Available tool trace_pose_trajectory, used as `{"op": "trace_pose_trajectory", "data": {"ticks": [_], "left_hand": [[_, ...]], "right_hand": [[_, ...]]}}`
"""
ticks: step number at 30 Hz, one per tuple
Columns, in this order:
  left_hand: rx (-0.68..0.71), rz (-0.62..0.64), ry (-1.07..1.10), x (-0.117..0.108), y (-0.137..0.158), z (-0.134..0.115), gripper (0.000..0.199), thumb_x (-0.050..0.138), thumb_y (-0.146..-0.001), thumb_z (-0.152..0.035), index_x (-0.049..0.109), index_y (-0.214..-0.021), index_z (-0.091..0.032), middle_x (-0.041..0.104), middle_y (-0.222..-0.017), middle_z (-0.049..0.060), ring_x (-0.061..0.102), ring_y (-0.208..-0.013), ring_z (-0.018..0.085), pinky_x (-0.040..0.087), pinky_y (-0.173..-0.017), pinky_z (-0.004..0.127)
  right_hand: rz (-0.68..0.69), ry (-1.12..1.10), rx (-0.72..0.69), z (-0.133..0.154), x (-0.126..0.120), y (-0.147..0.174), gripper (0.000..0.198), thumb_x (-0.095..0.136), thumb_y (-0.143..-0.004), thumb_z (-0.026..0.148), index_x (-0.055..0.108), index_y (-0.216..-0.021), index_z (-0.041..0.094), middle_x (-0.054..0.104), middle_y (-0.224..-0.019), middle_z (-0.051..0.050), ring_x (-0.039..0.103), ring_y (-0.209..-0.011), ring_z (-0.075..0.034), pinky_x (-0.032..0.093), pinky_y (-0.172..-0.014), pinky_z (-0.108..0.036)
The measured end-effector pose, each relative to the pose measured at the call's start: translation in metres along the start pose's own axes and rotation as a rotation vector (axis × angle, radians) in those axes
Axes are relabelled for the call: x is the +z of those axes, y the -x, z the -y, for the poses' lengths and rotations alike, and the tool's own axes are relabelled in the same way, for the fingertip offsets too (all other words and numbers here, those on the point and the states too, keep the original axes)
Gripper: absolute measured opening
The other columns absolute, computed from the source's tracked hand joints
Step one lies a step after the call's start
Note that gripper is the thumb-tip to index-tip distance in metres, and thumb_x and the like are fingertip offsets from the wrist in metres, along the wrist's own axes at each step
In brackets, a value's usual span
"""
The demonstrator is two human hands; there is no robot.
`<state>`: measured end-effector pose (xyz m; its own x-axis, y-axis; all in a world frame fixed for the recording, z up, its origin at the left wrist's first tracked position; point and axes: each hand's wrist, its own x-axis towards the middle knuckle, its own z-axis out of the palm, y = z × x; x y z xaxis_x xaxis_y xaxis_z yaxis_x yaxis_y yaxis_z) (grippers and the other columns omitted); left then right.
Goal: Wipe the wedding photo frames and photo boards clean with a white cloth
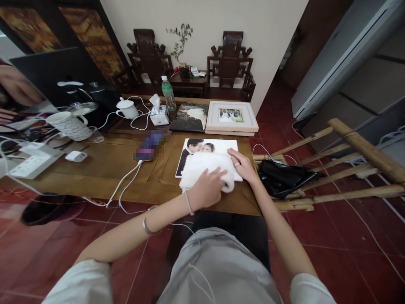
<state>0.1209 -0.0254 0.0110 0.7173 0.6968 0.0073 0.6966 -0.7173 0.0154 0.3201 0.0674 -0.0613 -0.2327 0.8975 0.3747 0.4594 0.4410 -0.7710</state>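
Observation:
A photo panel (218, 145) showing two people in formal dress lies on the wooden table in front of me. Spread over its lower part is a fluffy white cloth (199, 166), folded over at its right end. My left hand (209, 188) presses down on the cloth, its fingers bent into the pile. At the panel's right edge, my right hand (243, 165) rests with extended fingers on the white surface, just beside the cloth. The cloth hides much of the picture.
Behind the panel lie a dark photo panel (190, 118) and a framed picture (232, 110). A tissue box (160, 116), a bottle (168, 93), a phone (148, 145), mugs and cables stand or lie leftward. A bamboo rack (341, 185) with a black bag (281, 177) is on the right.

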Motion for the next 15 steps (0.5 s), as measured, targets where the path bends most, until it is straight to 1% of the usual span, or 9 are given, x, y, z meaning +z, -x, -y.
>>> {"op": "trace_pose_trajectory", "data": {"ticks": [2,4,6,8,10,12,15], "left_hand": [[-0.108,0.008,-0.005,-0.003,-0.013,0.022,0.036,0.045,-0.083,-0.010,0.068,-0.110,-0.014,0.048,-0.144,0.012,0.045,-0.131,0.031,0.045,-0.099,0.046],[-0.193,0.012,-0.005,-0.008,-0.033,0.044,0.036,0.045,-0.083,-0.010,0.068,-0.110,-0.013,0.054,-0.137,0.016,0.055,-0.121,0.030,0.048,-0.096,0.043],[-0.227,-0.008,0.009,-0.013,-0.057,0.062,0.035,0.043,-0.084,-0.010,0.069,-0.107,-0.011,0.060,-0.127,0.016,0.062,-0.109,0.027,0.049,-0.092,0.038],[-0.231,-0.054,0.053,-0.019,-0.082,0.072,0.034,0.042,-0.084,-0.010,0.069,-0.105,-0.011,0.065,-0.119,0.016,0.064,-0.104,0.025,0.050,-0.090,0.034],[-0.215,-0.068,0.112,-0.024,-0.107,0.071,0.033,0.043,-0.085,-0.012,0.070,-0.102,-0.009,0.068,-0.111,0.017,0.065,-0.101,0.026,0.050,-0.087,0.032],[-0.177,-0.042,0.158,-0.027,-0.128,0.063,0.031,0.044,-0.085,-0.013,0.071,-0.098,-0.009,0.070,-0.104,0.017,0.066,-0.098,0.026,0.050,-0.084,0.031],[-0.121,-0.015,0.176,-0.028,-0.148,0.051,0.028,0.047,-0.083,-0.013,0.072,-0.095,-0.010,0.071,-0.102,0.016,0.066,-0.097,0.025,0.050,-0.083,0.029]], "right_hand": [[0.017,0.036,-0.031,-0.002,0.001,0.000,0.040,0.048,-0.092,0.042,0.066,-0.122,0.023,0.060,-0.134,-0.008,0.049,-0.132,-0.025,0.033,-0.115,-0.046],[0.032,0.059,-0.053,-0.005,0.002,-0.001,0.038,0.051,-0.090,0.036,0.065,-0.122,0.021,0.060,-0.134,-0.010,0.049,-0.132,-0.025,0.034,-0.114,-0.047],[0.043,0.082,-0.068,-0.007,0.002,-0.001,0.038,0.052,-0.088,0.032,0.066,-0.121,0.020,0.060,-0.134,-0.010,0.049,-0.132,-0.025,0.034,-0.114,-0.046],[0.039,0.104,-0.073,-0.008,0.001,-0.001,0.036,0.053,-0.087,0.030,0.066,-0.120,0.021,0.060,-0.133,-0.010,0.049,-0.131,-0.025,0.035,-0.114,-0.046],[0.028,0.126,-0.079,-0.008,0.000,-0.001,0.035,0.053,-0.087,0.030,0.067,-0.118,0.022,0.062,-0.132,-0.009,0.052,-0.129,-0.026,0.037,-0.112,-0.046],[0.025,0.148,-0.085,-0.008,-0.001,-0.001,0.033,0.052,-0.086,0.029,0.068,-0.115,0.022,0.065,-0.126,-0.009,0.057,-0.123,-0.027,0.042,-0.107,-0.045],[0.032,0.180,-0.067,-0.009,-0.002,-0.002,0.030,0.053,-0.085,0.028,0.071,-0.107,0.020,0.071,-0.111,-0.010,0.064,-0.107,-0.028,0.049,-0.097,-0.045]]}}
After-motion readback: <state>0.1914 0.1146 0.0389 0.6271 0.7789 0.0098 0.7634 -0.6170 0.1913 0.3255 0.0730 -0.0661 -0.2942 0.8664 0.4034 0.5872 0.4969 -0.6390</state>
